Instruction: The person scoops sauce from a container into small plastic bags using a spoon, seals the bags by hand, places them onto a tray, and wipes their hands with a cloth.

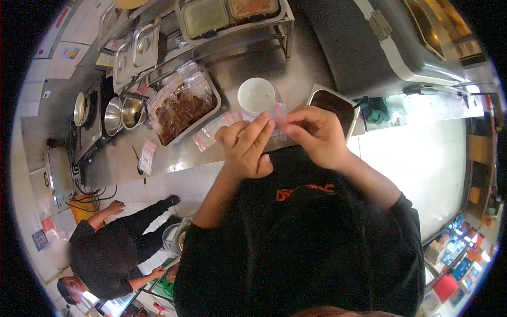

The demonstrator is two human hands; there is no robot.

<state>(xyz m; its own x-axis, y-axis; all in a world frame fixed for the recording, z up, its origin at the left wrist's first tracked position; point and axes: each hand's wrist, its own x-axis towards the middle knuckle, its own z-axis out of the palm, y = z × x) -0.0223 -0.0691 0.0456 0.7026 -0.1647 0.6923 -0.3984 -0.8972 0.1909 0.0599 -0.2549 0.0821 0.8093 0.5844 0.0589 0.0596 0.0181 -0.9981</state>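
Note:
A small clear zip bag [280,117] with a red strip is between my two hands, just in front of a white bowl [256,95]. My right hand [320,136] pinches the bag's right edge between thumb and fingertips. At its left edge are the fingertips of my left hand [244,146], fingers close together and thumb apart below; how they grip it is partly hidden. More flat zip bags [203,140] lie on the steel counter to the left. Beyond them, a metal tray [215,100] holds many filled bags of dark brown contents [179,110].
To the right stands a steel container [346,99] of dark contents, beside a large grey box [364,47]. A raised rack [288,26] with food pans is at the back. Metal bowls [113,115] sit left. Another person [108,253] in dark clothes stands at lower left.

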